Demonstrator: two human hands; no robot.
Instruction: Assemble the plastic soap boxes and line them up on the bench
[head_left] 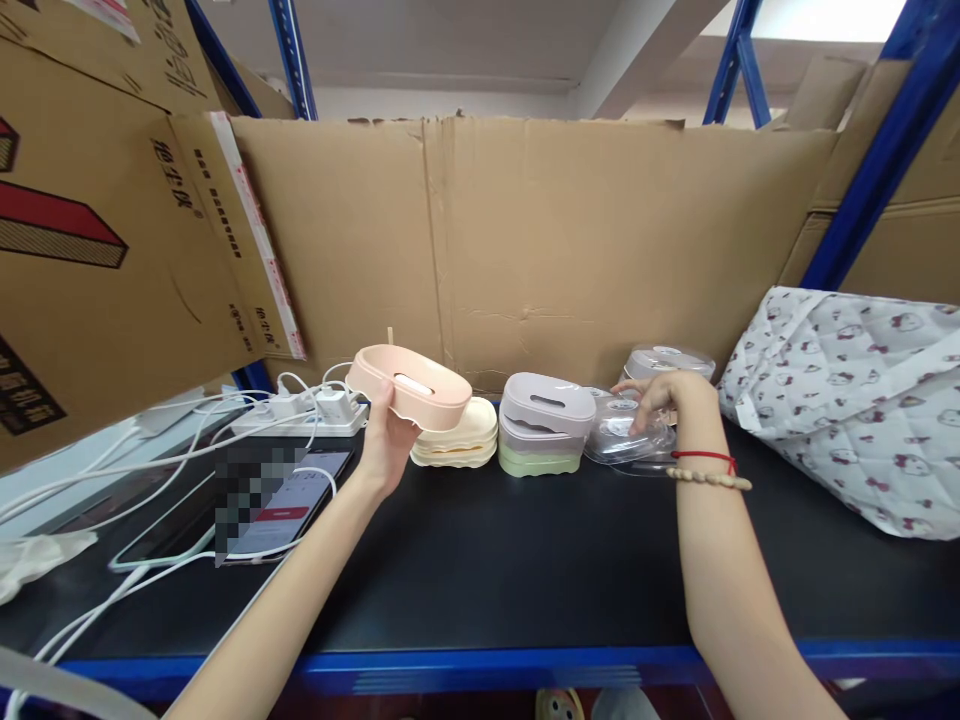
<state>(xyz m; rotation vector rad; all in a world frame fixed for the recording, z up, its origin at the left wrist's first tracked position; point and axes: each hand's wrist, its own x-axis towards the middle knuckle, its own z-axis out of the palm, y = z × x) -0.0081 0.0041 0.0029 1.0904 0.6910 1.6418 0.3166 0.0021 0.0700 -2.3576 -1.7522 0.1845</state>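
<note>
My left hand (388, 446) grips a peach oval soap dish (442, 392) from below, thumb at its rim. The dish has a slot in its middle and is raised, slightly tilted, above the shelf. Behind and below it is a stack of cream soap dishes (459, 450). To the right stands another stack, with grey-lilac dishes (550, 402) above a green dish (540, 462). My right hand (654, 397) reaches down over clear plastic lids (611, 445), fingers apart and seeming to touch them. Some fingertips are hard to make out through the plastic.
More clear lids (671, 360) stand behind my right hand. A quilted white bag (862, 400) fills the right side. At left lie a phone (300, 500), white cables (180, 462) and a power strip (349, 422). Cardboard (570, 230) walls the back of the black shelf (480, 570).
</note>
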